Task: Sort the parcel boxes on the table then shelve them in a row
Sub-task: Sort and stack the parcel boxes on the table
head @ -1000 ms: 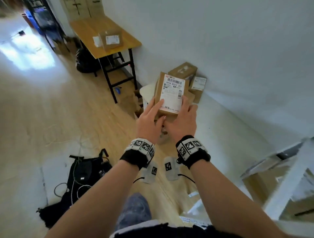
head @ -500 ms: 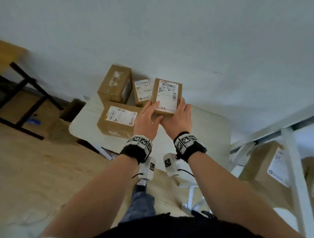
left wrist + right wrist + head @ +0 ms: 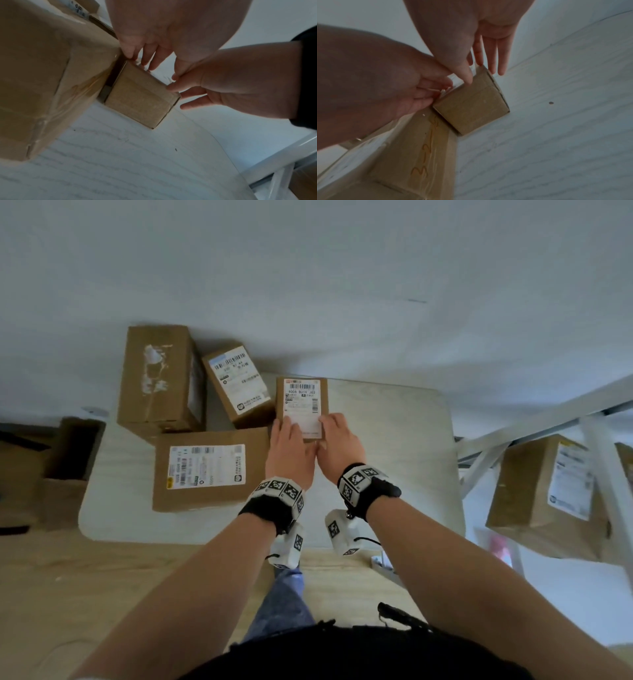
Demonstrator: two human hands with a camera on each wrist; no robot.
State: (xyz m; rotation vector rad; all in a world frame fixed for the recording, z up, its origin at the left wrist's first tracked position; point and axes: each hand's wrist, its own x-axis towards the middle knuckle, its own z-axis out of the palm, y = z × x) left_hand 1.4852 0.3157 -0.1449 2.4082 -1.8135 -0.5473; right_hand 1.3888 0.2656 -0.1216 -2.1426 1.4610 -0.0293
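Note:
A small brown parcel box [image 3: 301, 402] with a white barcode label lies flat on the white table [image 3: 394, 457], beside three other parcels. My left hand [image 3: 289, 440] rests on its near-left part with straight fingers [image 3: 150, 59]. My right hand [image 3: 339, 440] lies on its near-right part, fingers [image 3: 489, 54] straight and thumb touching the near top edge. To the left lies a wide flat box [image 3: 209, 470]. Behind it stand a tall box [image 3: 157, 378] and a small labelled box [image 3: 239, 385]. The wrist views show the small box [image 3: 140, 94] [image 3: 471, 108] sitting on the tabletop against the wide box [image 3: 42, 67] [image 3: 419, 148].
A white metal shelf rack [image 3: 603, 460] stands at the right with a labelled cardboard box [image 3: 544, 498] on it. An open cardboard box [image 3: 68, 453] sits on the floor left of the table. The wall runs right behind the table. The table's right half is bare.
The small box was held up in the air in both hands; it has come down onto the table beside the other parcels. My view has swung from the room to the table.

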